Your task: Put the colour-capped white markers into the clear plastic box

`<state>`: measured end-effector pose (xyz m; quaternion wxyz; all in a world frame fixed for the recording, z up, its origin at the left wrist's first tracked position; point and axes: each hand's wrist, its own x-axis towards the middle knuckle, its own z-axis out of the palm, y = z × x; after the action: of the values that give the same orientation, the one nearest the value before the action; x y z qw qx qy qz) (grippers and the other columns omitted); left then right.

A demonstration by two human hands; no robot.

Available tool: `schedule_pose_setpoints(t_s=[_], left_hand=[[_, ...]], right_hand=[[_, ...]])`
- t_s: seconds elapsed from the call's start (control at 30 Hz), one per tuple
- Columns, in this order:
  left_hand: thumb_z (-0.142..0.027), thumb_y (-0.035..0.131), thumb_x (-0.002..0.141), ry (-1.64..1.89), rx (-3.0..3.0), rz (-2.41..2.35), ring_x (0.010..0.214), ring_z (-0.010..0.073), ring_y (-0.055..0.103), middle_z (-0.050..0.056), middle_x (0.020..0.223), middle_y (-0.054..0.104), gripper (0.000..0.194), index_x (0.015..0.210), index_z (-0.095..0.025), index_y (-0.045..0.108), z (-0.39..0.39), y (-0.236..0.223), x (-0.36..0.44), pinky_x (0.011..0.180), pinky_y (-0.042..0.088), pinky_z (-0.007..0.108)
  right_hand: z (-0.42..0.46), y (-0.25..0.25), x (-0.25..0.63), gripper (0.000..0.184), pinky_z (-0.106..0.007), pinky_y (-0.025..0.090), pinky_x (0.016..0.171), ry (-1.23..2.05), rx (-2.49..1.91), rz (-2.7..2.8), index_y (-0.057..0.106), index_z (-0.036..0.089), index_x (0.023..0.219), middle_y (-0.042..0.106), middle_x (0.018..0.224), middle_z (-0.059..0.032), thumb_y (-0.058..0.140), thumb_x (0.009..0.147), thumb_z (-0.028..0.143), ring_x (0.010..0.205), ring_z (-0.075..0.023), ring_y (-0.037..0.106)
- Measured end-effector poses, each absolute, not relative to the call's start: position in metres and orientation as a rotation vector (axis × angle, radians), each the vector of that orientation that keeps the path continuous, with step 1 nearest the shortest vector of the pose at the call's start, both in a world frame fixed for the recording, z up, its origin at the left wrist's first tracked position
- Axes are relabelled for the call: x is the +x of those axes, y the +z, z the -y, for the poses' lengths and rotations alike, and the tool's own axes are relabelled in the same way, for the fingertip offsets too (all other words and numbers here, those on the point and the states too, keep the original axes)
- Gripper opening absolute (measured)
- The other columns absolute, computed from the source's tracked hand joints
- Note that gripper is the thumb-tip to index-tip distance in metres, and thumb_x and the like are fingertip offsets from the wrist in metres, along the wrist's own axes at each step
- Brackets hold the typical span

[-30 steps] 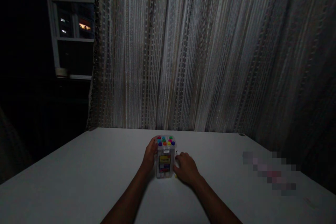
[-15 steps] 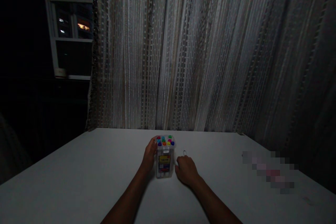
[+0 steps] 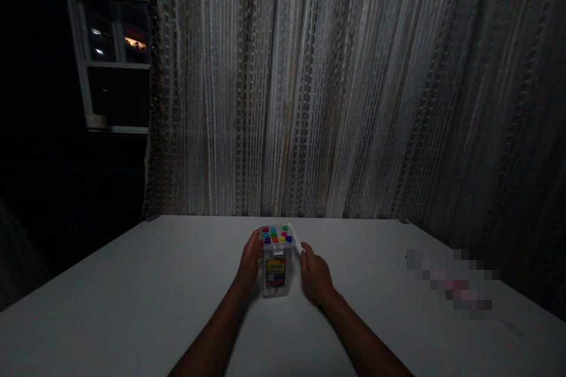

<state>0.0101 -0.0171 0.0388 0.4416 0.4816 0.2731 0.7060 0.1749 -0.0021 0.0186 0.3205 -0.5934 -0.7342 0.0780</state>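
Observation:
A clear plastic marker case (image 3: 276,274) stands upright on the white table, with a yellow, blue and red label on its front. Several markers with coloured ends (image 3: 275,239) fill its open top. My left hand (image 3: 251,256) is wrapped round the case's left side, its fingers partly hidden behind it. To the right of the case, my right hand (image 3: 316,274) is closed on a white-barrelled marker (image 3: 297,239). This marker tilts up and to the left, its far end by the case's back right top corner. Dim light hides its finer details.
The white table (image 3: 177,283) runs back to a hanging patterned curtain (image 3: 283,100). On the right part of the table lies a pixelated pinkish thing (image 3: 457,284). A dark window (image 3: 117,65) shows at the left, with a small pale container (image 3: 96,123) at its sill.
My right hand has lifted the marker from beside the case and swung it up toward the case's top. My left hand keeps its hold. The view has shifted slightly.

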Motion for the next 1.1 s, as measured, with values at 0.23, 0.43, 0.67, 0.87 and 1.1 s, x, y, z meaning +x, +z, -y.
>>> schedule_pose_setpoints(t_s=[0.23,0.43,0.67,0.87,1.1], left_hand=[[-0.057,0.06,0.07,1.732,1.208,-0.707,0.088,0.0234,0.063,0.007,0.093,0.067,0.05,0.099,-0.017,0.059,0.016,0.038,0.008,0.075,0.047,0.032],[-0.06,0.06,0.067,1.72,1.183,-0.733,0.09,0.0244,0.063,0.008,0.095,0.067,0.054,0.1,-0.018,0.058,0.016,0.037,0.009,0.076,0.047,0.033],[-0.061,0.059,0.067,1.72,1.196,-0.751,0.089,0.0247,0.063,0.007,0.094,0.068,0.053,0.098,-0.018,0.059,0.017,0.039,0.008,0.074,0.048,0.033],[-0.06,0.059,0.068,1.729,1.208,-0.77,0.088,0.0236,0.062,0.007,0.095,0.068,0.054,0.102,-0.017,0.059,0.016,0.036,0.008,0.074,0.047,0.032],[-0.062,0.06,0.065,1.71,1.184,-0.787,0.09,0.0249,0.063,0.007,0.098,0.068,0.056,0.1,-0.017,0.06,0.016,0.036,0.008,0.07,0.048,0.03]], right_hand=[[-0.017,0.002,0.181,0.05,-0.026,0.042,0.056,0.637,-1.17,1.583,0.044,0.009,0.124,0.056,0.066,-0.0014,0.03,0.084,0.035,0.06,-0.0151,0.053],[-0.016,0.006,0.179,0.064,-0.022,0.043,0.047,1.007,-0.982,1.348,0.031,0.018,0.128,0.056,0.086,-0.0021,0.05,0.068,0.033,0.059,-0.0115,0.054],[-0.019,0.004,0.18,0.028,-0.019,0.041,0.042,0.918,-0.958,1.399,0.043,0.02,0.091,0.052,0.068,0.0037,0.052,0.067,0.032,0.054,-0.011,0.053],[-0.016,0.005,0.181,0.024,-0.021,0.04,0.045,0.836,-0.957,1.441,0.043,0.019,0.073,0.052,0.061,0.0017,0.045,0.076,0.043,0.053,-0.0108,0.05],[-0.017,0.004,0.184,0.035,-0.021,0.031,0.048,0.597,-1.062,1.479,0.041,0.019,0.058,0.04,0.054,0.0042,0.043,0.077,0.048,0.052,-0.0097,0.039]])
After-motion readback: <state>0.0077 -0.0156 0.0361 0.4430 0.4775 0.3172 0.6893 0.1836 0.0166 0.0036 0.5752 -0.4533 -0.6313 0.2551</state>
